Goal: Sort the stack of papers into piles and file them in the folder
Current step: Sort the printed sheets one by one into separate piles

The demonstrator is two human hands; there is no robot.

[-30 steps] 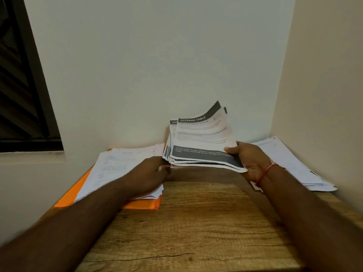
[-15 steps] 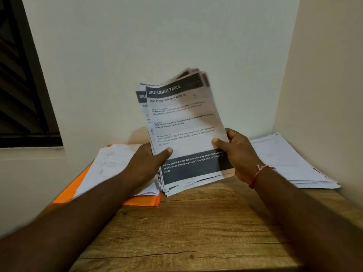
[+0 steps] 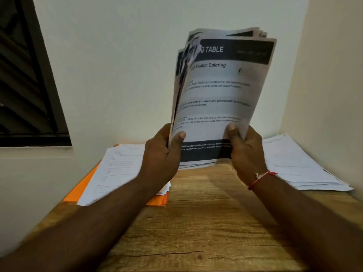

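At the table's (image 3: pixel 196 232) left edge lies an orange folder (image 3: pixel 80 190) with a loose pile of sheets (image 3: pixel 121 167) on top of it, overhanging it toward the front. The left hand (image 3: pixel 161 154) grips the lower left edge of the stack of papers (image 3: pixel 220 99), thumb on the front page and fingers curled behind. The stack stands nearly upright above the middle of the table. Its upper left corner is fanned and blurred, so this looks like leafing through to read headings. The right hand (image 3: pixel 243 152) pinches the lower right corner, thumb in front, with a red thread (image 3: pixel 261 178) at the wrist. A second pile (image 3: pixel 294 165) rests at the table's right rear corner.

To do this step well, the right hand's pinch should be firm so that the stack cannot slump. The left thumb should let go one sheet at a time, so that none cling together. Each heading is best read before the sheet goes to a pile, and the sheets on the folder need squaring so that they do not slide off.
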